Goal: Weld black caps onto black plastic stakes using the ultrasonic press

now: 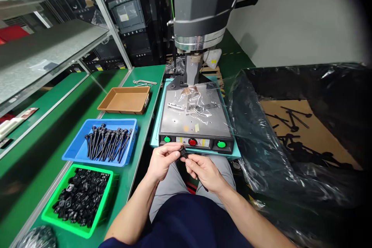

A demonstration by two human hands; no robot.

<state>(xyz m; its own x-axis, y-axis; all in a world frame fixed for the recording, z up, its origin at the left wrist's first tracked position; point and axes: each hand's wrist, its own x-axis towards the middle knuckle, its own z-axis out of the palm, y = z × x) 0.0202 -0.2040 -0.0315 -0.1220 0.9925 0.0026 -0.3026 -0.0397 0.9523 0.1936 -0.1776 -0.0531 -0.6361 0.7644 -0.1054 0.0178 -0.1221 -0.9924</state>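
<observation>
My left hand (162, 159) and my right hand (203, 170) meet in front of my lap, just below the press machine's button panel (194, 142). Both are closed around a small black plastic part (183, 152), pinched between the fingertips. A thin black stem of the part runs down under my right palm. The press's metal plate (193, 118) lies above the hands with clear plastic film on it.
On the green bench to the left stand a blue tray of black pins (100, 141), a green tray of small black pieces (80, 199) and an empty brown tray (125, 100). A large box lined with black plastic (305, 131) holds black parts at the right.
</observation>
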